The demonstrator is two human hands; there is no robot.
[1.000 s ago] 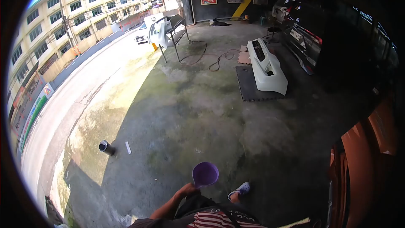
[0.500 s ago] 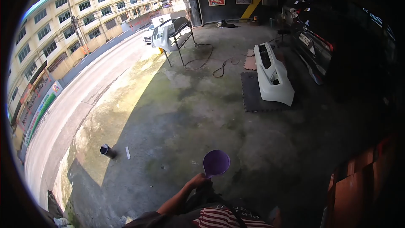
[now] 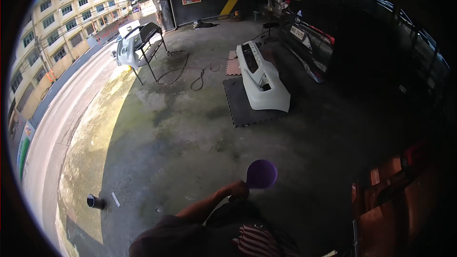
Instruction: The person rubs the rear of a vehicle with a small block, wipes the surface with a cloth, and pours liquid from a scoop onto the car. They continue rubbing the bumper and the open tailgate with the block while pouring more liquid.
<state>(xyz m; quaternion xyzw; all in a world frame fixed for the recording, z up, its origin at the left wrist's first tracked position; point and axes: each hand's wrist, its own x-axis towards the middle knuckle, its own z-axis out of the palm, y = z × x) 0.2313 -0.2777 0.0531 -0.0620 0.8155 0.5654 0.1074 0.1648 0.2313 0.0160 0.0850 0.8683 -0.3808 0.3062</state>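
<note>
My left hand [image 3: 238, 190] is closed around the handle of a purple water dipper [image 3: 262, 174]. The dipper's round bowl faces up and is held out in front of my body, above the concrete floor. I cannot make out whether it holds any water. My left forearm reaches in from the lower left, past my dark shirt with a red-and-white striped patch. My right hand does not show.
A white car bumper [image 3: 266, 96] lies on dark foam mats [image 3: 234, 109] ahead. Another bumper [image 3: 127, 52] rests on a metal stand. A hose [image 3: 178, 77] snakes across the floor. A dark car [image 3: 309, 33] stands right, orange panels [image 3: 390, 223] nearer, a black container [image 3: 95, 202] left.
My view has turned to the right, so the bumpers, car and container sit further left. The dipper, still in my left hand, has shifted slightly right and up in view.
</note>
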